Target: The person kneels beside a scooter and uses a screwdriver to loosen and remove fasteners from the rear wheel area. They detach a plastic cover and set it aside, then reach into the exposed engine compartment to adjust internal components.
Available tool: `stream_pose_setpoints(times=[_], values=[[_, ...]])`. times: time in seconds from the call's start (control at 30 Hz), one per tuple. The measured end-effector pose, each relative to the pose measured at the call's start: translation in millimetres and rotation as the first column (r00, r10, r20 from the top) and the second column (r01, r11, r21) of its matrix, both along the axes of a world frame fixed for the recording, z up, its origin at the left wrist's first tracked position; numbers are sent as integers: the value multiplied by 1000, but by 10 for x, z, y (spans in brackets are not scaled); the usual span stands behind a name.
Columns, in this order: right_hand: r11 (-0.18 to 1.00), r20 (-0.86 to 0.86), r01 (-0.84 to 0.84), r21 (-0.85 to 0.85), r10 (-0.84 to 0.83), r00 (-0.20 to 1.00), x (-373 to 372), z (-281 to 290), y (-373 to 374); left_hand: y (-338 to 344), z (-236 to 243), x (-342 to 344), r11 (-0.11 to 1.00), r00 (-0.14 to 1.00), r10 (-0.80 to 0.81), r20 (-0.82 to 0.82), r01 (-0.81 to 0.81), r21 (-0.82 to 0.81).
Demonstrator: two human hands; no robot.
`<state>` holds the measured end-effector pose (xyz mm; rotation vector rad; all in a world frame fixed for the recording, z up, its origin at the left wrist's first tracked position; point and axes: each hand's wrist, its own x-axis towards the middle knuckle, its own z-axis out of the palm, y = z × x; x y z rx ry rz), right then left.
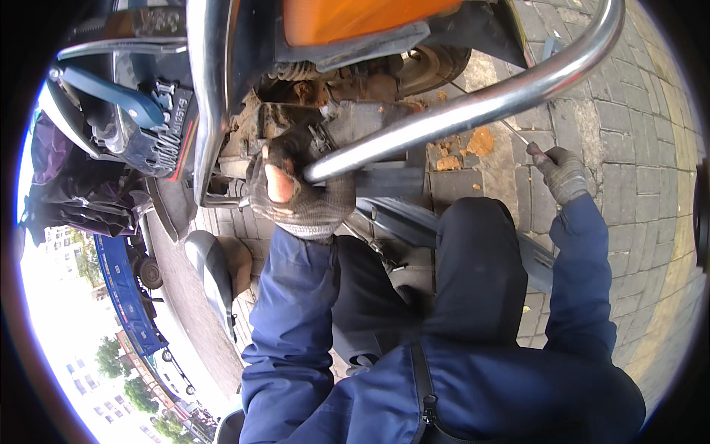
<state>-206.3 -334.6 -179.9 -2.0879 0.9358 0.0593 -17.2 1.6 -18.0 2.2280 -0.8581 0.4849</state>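
My left hand (299, 189), in a dirty, worn grey glove, is closed around the lower end of a curved chrome bar (473, 118) on a motorcycle. Skin shows through the glove at the thumb. Just beyond that hand lies the mud-caked engine area (355, 100), below an orange body panel (362, 18). Off to the right, my gloved right hand (563, 176) grips the dark handle of a long thin metal rod (510, 129). The rod slants up and left behind the chrome bar toward a wheel (436, 70); its tip cannot be made out.
Clumps of orange-brown dirt (479, 142) lie on the grey paving bricks (629, 133). Grey-blue plastic panels (399, 220) lie by my knees. A black and tan saddle-like seat (214, 270) is at left. Farther off stands a blue cargo vehicle (122, 288) on the road.
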Motion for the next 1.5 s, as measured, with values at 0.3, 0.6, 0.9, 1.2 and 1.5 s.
stream_pose_setpoints(times=[0.3,0.6,0.9,1.2,1.5], values=[[939,159,-330,-100,342,926,139,753,-25,-37,53,-17,1000,998,4,58,-4,-5],[862,211,-495,-109,506,836,581,1371,145,3,17,35,999,997,-23,78,21,29],[866,215,-453,-212,494,843,1093,904,534,-59,47,32,997,994,-63,86,67,-40],[874,352,-485,-39,466,812,855,827,241,-80,109,25,1000,985,-4,174,3,5],[758,7,-514,-402,564,826,1184,777,550,-56,75,29,999,983,19,185,-23,22]])
